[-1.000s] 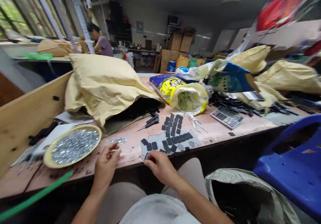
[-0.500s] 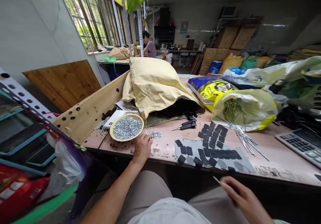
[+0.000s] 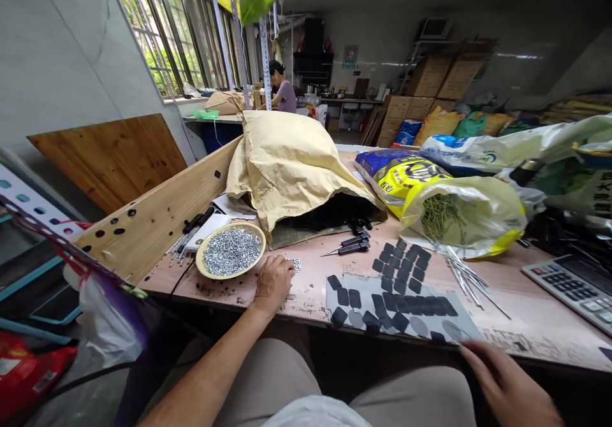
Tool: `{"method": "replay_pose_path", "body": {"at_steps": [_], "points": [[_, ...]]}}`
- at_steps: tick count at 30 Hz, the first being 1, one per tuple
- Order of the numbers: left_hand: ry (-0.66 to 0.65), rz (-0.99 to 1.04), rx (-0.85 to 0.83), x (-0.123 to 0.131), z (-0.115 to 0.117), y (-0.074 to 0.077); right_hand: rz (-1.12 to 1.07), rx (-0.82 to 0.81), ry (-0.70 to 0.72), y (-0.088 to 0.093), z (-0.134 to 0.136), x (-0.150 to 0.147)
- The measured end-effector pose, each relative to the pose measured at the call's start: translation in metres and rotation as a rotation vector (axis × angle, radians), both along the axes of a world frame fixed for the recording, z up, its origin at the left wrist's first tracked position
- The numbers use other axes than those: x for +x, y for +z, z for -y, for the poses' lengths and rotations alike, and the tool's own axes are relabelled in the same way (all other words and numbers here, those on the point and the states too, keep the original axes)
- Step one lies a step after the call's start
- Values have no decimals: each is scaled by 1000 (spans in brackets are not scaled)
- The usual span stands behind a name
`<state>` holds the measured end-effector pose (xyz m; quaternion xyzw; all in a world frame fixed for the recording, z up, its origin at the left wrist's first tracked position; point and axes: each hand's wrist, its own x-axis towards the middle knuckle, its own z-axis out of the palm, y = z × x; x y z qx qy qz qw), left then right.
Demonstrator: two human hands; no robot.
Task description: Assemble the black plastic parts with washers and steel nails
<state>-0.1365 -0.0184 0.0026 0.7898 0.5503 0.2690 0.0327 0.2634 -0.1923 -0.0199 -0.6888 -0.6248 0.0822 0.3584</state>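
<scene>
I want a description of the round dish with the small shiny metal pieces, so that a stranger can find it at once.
On the long workbench, find the big tan paper sack. Just in front of the sack, near the wooden side board, sits a shallow round dish heaped with small shiny metal pieces. It is the only such dish there, with the left hand and a small spill of pieces beside it.

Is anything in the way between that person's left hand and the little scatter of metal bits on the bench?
Nothing visible does: the left hand lies right beside the metal bits.
</scene>
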Motion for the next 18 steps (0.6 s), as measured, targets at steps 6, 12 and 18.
{"method": "replay_pose_path", "body": {"at_steps": [6,12,18], "points": [[5,475,-102,4,9,9,324,51,321,24,-140,-107],[-31,1309,-739,3,25,23,456,44,354,24,-216,-154],[-97,1828,-1068,9,32,28,382,34,468,21,-211,-149]]}}
